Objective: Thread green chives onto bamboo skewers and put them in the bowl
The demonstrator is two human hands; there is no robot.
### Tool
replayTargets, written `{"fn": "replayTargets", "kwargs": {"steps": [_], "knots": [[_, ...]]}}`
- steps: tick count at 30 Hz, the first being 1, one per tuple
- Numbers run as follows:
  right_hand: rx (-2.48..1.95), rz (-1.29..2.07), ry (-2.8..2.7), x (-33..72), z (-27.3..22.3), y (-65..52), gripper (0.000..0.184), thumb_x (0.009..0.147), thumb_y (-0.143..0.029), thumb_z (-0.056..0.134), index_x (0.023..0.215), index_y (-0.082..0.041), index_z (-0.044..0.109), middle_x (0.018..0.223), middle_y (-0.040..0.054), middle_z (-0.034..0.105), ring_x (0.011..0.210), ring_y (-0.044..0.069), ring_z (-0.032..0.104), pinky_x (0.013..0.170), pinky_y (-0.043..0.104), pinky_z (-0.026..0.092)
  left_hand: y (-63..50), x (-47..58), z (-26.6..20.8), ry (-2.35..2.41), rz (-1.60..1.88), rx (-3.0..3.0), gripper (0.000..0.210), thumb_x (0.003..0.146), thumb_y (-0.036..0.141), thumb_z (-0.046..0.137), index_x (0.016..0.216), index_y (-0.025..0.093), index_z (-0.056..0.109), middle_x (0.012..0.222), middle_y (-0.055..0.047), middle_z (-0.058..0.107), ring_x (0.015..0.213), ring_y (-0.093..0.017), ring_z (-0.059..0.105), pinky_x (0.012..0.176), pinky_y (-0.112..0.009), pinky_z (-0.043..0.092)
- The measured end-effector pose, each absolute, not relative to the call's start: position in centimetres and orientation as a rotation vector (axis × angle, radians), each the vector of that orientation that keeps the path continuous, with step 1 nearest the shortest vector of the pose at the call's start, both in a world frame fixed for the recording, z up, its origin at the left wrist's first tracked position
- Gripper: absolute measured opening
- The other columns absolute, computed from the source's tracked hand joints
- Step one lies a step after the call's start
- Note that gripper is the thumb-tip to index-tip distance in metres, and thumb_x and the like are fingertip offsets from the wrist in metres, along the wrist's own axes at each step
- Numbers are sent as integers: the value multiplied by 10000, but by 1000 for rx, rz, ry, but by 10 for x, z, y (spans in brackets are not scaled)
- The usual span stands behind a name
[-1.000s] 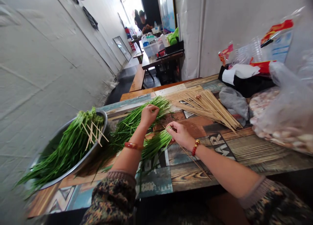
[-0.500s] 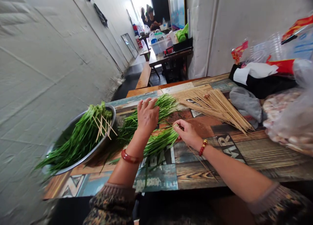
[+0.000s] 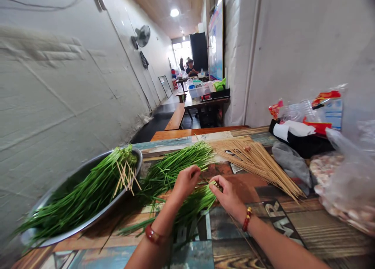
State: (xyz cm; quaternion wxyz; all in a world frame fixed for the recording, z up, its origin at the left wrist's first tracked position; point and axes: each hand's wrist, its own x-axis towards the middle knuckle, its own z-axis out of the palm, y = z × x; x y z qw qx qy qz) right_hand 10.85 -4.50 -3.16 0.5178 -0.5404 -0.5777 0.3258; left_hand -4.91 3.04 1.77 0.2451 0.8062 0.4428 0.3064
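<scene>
My right hand is closed around the cut ends of a small bunch of chives. A thin bamboo skewer runs from under that hand toward the table's near edge. Close by on the left is my left hand, its fingers curled together; whatever they pinch is hidden. Behind it lies a loose heap of chives. At the left, a metal basin holds more chives, with several skewers through their pale ends.
Many loose bamboo skewers are fanned out at the table's back right. Beyond them sit a grey plastic bag, a clear bag of pale pinkish pieces and some packaging. A wall borders the left. Farther off, a person sits.
My left hand has come from over the chive heap toward my right hand, its fingers now curled. My right hand keeps its hold on the bunch. The view has tilted upward.
</scene>
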Motion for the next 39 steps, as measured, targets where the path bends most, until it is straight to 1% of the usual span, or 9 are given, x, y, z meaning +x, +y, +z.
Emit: {"fn": "replayTargets", "kwargs": {"steps": [2, 6, 10, 12, 17, 20, 24, 32, 39], "knots": [[-1315, 704, -1408, 108, -31, -46, 127, 836, -315, 536, 840, -202, 595, 802, 32, 647, 756, 181, 602, 694, 295, 470, 26, -44, 11, 1177, 873, 2034, 155, 793, 265, 542, 766, 175, 666, 685, -12, 644, 624, -132, 542, 588, -224, 391], [-1318, 643, -1371, 108, -31, -48, 127, 837, -312, 531, 862, -208, 599, 821, 33, 658, 770, 180, 604, 714, 293, 466, 21, -35, 3, 1107, 918, 1699, 178, 755, 302, 612, 755, 133, 664, 638, -9, 616, 566, -109, 504, 544, -208, 390], [-1312, 672, -1341, 113, -27, -49, 147, 830, -329, 544, 862, -198, 604, 819, 34, 658, 754, 171, 603, 697, 283, 467, 15, -35, 3, 1096, 868, 1568, 214, 737, 311, 645, 801, 110, 679, 673, -17, 625, 566, -87, 484, 541, -194, 368], [-1335, 695, -1343, 115, -25, -50, 156, 827, -333, 553, 869, -194, 609, 810, 35, 659, 746, 170, 599, 691, 283, 464, 11, -36, 4, 1079, 862, 1527, 213, 730, 310, 653, 792, 108, 681, 663, -14, 623, 569, -84, 486, 550, -193, 373], [-1348, 782, -1325, 119, -23, -52, 205, 826, -351, 560, 925, -183, 625, 862, 54, 676, 758, 173, 607, 691, 289, 481, 7, -37, 6, 1046, 852, 1587, 171, 733, 284, 639, 743, 120, 686, 682, -19, 637, 593, -94, 504, 556, -196, 385], [-1348, 829, -1353, 120, -21, -52, 239, 839, -339, 540, 984, -180, 644, 939, 65, 692, 810, 184, 625, 737, 309, 495, 7, -37, 7, 1060, 877, 1601, 153, 733, 262, 633, 736, 119, 684, 691, -25, 642, 613, -101, 521, 572, -202, 397], [-1366, 791, -1397, 120, -19, -53, 242, 842, -321, 527, 998, -193, 662, 993, 58, 705, 881, 195, 636, 807, 329, 494, 7, -36, 7, 1019, 908, 1596, 154, 734, 265, 634, 742, 120, 685, 716, -36, 651, 645, -114, 541, 593, -211, 413], [-1347, 803, -1445, 119, -19, -54, 266, 854, -296, 510, 1037, -195, 674, 1050, 55, 704, 916, 194, 643, 842, 329, 491, 5, -35, 7, 1030, 941, 1570, 147, 730, 259, 640, 722, 118, 682, 700, -36, 650, 638, -113, 541, 612, -221, 409], [-1318, 778, -1450, 118, -16, -54, 277, 850, -272, 497, 1053, -212, 675, 1074, 52, 702, 991, 200, 634, 915, 360, 472, 7, -34, 2, 1022, 980, 1567, 180, 712, 306, 675, 718, 127, 683, 677, -27, 630, 608, -102, 509, 565, -207, 385]]}}
